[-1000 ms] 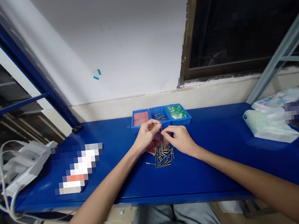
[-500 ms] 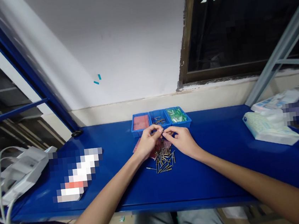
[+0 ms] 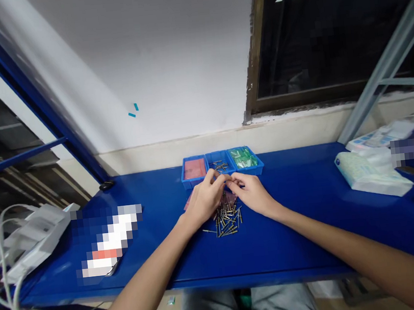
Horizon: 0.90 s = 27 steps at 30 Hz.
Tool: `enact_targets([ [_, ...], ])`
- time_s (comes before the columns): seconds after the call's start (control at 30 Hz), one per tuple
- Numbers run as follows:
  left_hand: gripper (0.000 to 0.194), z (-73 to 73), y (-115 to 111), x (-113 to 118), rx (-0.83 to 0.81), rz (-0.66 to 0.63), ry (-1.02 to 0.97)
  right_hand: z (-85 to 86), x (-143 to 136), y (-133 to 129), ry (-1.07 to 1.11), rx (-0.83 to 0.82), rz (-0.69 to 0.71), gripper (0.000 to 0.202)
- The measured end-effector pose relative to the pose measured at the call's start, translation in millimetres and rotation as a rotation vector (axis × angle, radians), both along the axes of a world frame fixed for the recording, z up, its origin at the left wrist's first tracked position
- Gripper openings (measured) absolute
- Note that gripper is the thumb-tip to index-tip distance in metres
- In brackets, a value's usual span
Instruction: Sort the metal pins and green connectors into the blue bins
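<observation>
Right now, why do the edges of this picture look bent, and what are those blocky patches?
Head view: the wide lens bows the window frame and blue table near the edges and stretches the forearms. Blocky patches on the table at left and at far right are deliberate pixelation. Ceiling lights glare in the dark window glass. The left hand, right hand and pile of small metal pins are evenly lit but tiny.

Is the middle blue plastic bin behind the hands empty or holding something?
Holding something: the middle blue plastic bin has a few small metal pins lying in it.
</observation>
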State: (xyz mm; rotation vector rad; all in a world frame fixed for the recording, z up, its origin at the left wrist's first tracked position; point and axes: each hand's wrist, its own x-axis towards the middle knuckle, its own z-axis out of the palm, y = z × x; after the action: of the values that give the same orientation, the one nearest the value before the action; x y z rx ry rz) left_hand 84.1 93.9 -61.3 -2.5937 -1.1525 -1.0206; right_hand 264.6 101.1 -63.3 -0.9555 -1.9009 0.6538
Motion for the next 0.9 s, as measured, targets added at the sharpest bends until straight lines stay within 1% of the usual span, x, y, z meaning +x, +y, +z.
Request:
enact_targets([
  [0.1,0.021,-0.1,-1,0,0.028,0.012,0.029,0.7,1,-2,-0.037,0.036,-0.007,0.026],
  [0.27,0.016,2.4,-2,0,0.091,0.033,0.003,2.0,2,-4,-0.043,0.073,0.009,0.025],
  [0.43,0.019,2.8,-1,0,0.034,0.017,-0.044,2.2,5,-1,-0.045,0.084,0.006,0.026],
  [0.53,0.020,4.1,-2,1,-0.022,-0.026,-0.103,3.0,8,1,-0.063,0.113,-0.013,0.027],
  [0.63,0.019,7.2,-3,2,-0.048,-0.124,-0.205,4.5,10,2,-0.030,0.109,-0.031,0.019],
  [0.73,0.017,9.7,-5,4,-0.048,-0.198,-0.282,5.8,10,2,-0.008,0.100,-0.008,0.017],
  [0.8,0.017,10.0,-6,5,-0.045,-0.202,-0.302,6.4,10,1,-0.034,0.121,0.008,0.014],
  [0.9,0.017,9.2,-6,6,-0.027,-0.163,-0.289,7.3,10,1,-0.054,0.143,0.026,0.010],
])
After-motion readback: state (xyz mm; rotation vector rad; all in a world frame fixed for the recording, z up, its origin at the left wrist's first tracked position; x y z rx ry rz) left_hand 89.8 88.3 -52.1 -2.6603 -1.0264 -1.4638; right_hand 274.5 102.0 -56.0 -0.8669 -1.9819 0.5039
